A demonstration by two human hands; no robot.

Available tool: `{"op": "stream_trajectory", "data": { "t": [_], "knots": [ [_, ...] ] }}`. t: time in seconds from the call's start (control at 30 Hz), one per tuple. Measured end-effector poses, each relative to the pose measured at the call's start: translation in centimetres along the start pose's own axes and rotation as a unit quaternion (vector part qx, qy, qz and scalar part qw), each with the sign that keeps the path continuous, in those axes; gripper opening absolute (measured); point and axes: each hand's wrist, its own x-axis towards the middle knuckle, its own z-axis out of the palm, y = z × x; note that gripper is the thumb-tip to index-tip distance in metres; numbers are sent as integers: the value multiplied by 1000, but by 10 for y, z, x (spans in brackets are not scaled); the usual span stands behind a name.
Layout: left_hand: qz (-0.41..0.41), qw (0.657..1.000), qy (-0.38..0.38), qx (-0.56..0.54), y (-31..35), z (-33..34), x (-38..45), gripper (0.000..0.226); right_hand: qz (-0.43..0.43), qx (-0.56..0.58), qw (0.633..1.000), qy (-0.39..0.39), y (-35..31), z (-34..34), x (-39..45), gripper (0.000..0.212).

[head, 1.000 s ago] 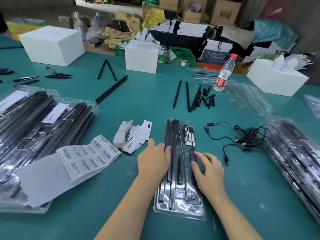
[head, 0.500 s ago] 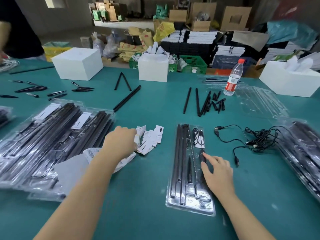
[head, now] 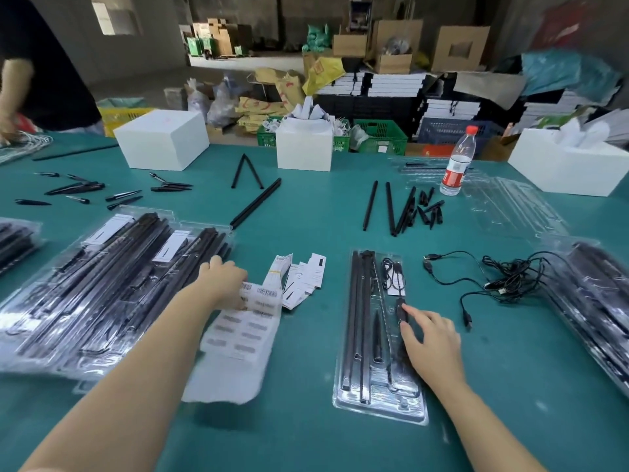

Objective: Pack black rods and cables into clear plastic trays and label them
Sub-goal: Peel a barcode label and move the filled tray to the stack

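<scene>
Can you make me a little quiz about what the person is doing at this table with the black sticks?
1. True or false: the water bottle lies on its side.
2. Which hand is on the barcode label sheet? A) left B) right C) neither
3. Fill in: the right hand rests on the clear ____ that holds black rods.

Key
1. False. It stands upright on the green table.
2. A. The left hand has its grip on the sheet's curled top edge.
3. Tray. Its fingers lie straight on the clear tray, touching a small black part there.
</scene>
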Motion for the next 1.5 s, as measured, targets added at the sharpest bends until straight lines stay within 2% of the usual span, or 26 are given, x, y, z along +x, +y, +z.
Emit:
{"op": "stream_trajectory", "data": {
  "t": [0.1,0.27,0.37,0.43,0.47,0.57,0.67,0.8,0.93,1.23,1.37,1.5],
  "knots": [
    [36,990,-8,-138,-10,-13,-14,24,3,5,1000,-3,-1,-1,2,36],
    [84,929,4,-359,-6,-27,-51,23,40,95,994,-32,-3,-11,6,30],
    [109,897,28,-428,5,-26,-64,15,65,190,979,20,-18,-24,6,22],
    [130,874,29,-467,13,-27,-70,13,-5,150,986,73,-40,-31,0,16],
    [139,863,24,-485,17,-26,-72,15,-55,146,985,69,-56,-33,-2,15],
    [168,827,9,-536,32,-24,-76,17,-155,185,970,-17,-106,-36,-11,21],
    [189,809,18,-557,47,-20,-74,10,-172,229,955,-83,-142,-38,-12,29],
    [214,807,22,-550,62,-19,-72,5,-191,210,952,-113,-164,-39,-7,33],
    [216,819,26,-531,70,-18,-68,27,-198,192,957,-91,-170,-38,-6,26],
    [211,830,31,-516,72,-16,-63,51,-181,199,961,-65,-169,-38,-5,19],
    [202,833,28,-515,72,-14,-61,42,-187,211,957,-64,-169,-38,-6,20],
    [194,838,22,-509,70,-13,-60,20,-197,200,959,-42,-168,-37,-7,19]
  ]
}}
